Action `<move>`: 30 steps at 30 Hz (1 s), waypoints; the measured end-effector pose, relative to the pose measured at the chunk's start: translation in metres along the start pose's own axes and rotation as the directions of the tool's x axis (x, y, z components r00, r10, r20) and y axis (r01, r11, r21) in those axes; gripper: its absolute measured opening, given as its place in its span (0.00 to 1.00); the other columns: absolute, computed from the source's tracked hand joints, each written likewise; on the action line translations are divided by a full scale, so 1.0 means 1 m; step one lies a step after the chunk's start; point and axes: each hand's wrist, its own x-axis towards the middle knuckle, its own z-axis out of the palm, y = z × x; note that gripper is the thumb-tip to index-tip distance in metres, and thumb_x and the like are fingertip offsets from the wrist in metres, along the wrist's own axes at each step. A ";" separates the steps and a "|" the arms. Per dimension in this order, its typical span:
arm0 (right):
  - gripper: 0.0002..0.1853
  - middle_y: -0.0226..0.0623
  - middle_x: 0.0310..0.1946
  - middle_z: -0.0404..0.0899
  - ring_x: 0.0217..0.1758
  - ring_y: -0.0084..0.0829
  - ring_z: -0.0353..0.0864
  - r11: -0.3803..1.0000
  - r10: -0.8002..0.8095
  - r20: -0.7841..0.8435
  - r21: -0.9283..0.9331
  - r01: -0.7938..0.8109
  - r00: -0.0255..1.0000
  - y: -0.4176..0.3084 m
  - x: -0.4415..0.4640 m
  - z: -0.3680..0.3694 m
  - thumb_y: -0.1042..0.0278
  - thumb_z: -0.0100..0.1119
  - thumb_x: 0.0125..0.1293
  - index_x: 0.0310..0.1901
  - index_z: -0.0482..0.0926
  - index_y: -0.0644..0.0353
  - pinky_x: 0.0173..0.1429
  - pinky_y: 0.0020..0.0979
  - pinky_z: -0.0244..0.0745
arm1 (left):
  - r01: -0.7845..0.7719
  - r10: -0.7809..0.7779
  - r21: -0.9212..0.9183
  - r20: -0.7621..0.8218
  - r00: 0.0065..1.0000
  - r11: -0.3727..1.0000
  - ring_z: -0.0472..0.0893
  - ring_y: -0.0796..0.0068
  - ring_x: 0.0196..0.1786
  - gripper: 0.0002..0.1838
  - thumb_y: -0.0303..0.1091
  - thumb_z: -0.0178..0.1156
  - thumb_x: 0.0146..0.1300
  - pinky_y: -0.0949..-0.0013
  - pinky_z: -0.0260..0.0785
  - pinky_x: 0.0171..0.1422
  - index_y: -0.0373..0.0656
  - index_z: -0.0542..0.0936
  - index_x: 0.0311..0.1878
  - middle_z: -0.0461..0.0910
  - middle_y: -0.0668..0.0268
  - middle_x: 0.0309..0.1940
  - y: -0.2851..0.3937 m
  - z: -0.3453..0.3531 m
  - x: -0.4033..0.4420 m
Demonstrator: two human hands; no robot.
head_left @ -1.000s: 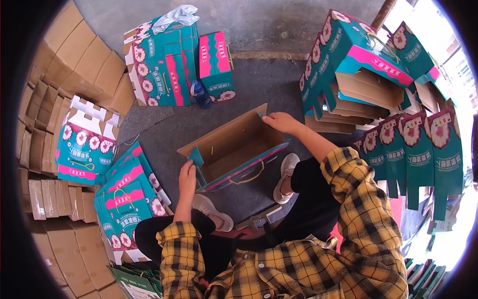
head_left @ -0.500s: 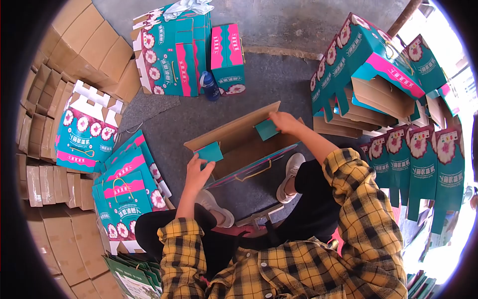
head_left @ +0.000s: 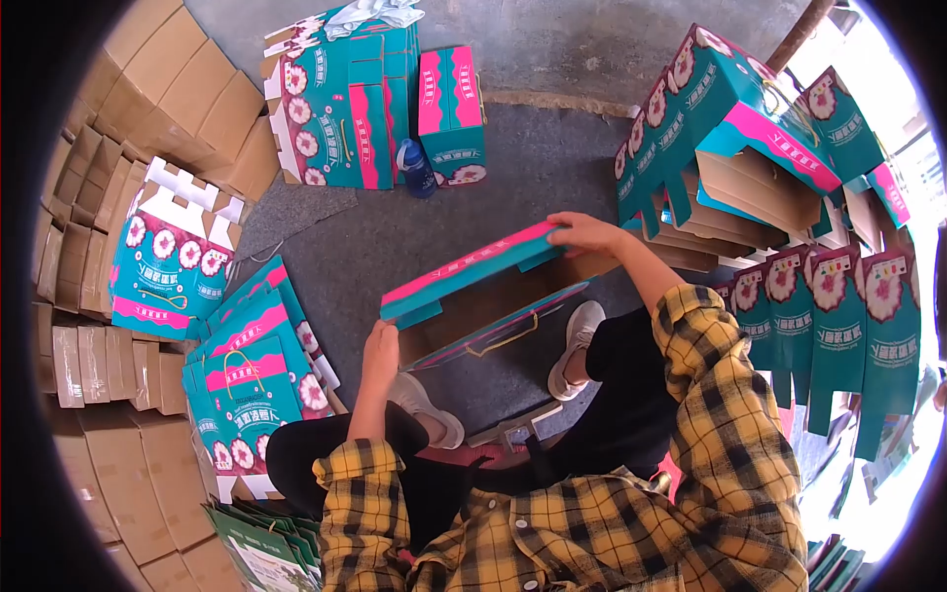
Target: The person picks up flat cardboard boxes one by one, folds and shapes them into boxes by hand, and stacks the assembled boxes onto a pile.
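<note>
A teal and pink cardboard carton (head_left: 480,314) stands on the floor between my feet, partly open at the top, with a yellow cord handle (head_left: 501,336) on its near side. Its far top flap (head_left: 469,264) is bent inward over the opening, showing its pink and teal face. My left hand (head_left: 381,349) grips the carton's left end, near the flap's corner. At the opposite end, my right hand (head_left: 588,237) has its fingers closed on the flap's right corner. The brown inside of the carton shows beneath the flap.
Plain brown cartons (head_left: 168,89) are stacked along the left. Flat printed cartons (head_left: 247,395) lean beside my left knee. More printed cartons (head_left: 681,128) stand at the right. A blue bottle (head_left: 417,173) stands by a closed carton (head_left: 452,118) ahead.
The far flap has swung from upright toward me, over the opening, and its printed face now shows. Both hands moved with it, and the small end flaps are now mostly covered.
</note>
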 end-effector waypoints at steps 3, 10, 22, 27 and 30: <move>0.38 0.43 0.63 0.65 0.65 0.43 0.67 0.882 -0.112 0.029 -0.458 0.113 0.993 0.001 0.000 0.003 0.50 0.66 0.57 0.67 0.64 0.54 0.65 0.41 0.66 | -0.009 0.020 0.108 -0.102 0.995 0.994 0.72 0.58 0.62 0.25 0.39 0.45 0.63 0.65 0.60 0.66 0.33 0.73 0.59 0.75 0.47 0.56 -0.009 0.000 -0.001; 0.47 0.44 0.61 0.66 0.65 0.42 0.66 0.157 -0.347 0.168 -0.960 0.234 0.923 -0.017 0.002 0.035 0.50 0.74 0.46 0.67 0.63 0.56 0.65 0.40 0.66 | -0.037 0.018 0.178 0.105 0.994 0.983 0.69 0.57 0.65 0.29 0.46 0.43 0.68 0.63 0.57 0.69 0.32 0.69 0.63 0.71 0.47 0.61 0.009 -0.012 0.009; 0.47 0.42 0.56 0.70 0.62 0.44 0.68 0.112 -0.380 0.140 -0.974 0.196 0.914 -0.003 0.013 0.054 0.57 0.76 0.45 0.66 0.61 0.61 0.61 0.37 0.72 | 0.085 -0.011 -0.565 0.133 0.991 0.821 0.51 0.59 0.76 0.47 0.70 0.29 0.68 0.61 0.42 0.77 0.33 0.58 0.71 0.53 0.51 0.73 -0.003 0.005 0.012; 0.47 0.41 0.57 0.68 0.63 0.44 0.66 0.147 -0.377 0.131 -0.969 0.199 0.917 -0.008 0.011 0.058 0.59 0.76 0.45 0.66 0.60 0.61 0.61 0.37 0.72 | -0.246 0.252 0.103 -0.048 0.967 0.964 0.52 0.56 0.76 0.38 0.52 0.50 0.69 0.59 0.44 0.77 0.31 0.56 0.71 0.52 0.48 0.73 -0.045 0.021 0.022; 0.47 0.41 0.58 0.67 0.64 0.43 0.65 0.154 -0.361 0.110 -0.972 0.175 0.926 -0.004 0.012 0.058 0.59 0.76 0.45 0.66 0.60 0.61 0.62 0.38 0.72 | -0.255 0.270 0.183 -0.060 0.961 0.949 0.52 0.54 0.75 0.47 0.46 0.64 0.59 0.57 0.49 0.76 0.30 0.51 0.72 0.51 0.42 0.72 -0.042 0.019 0.021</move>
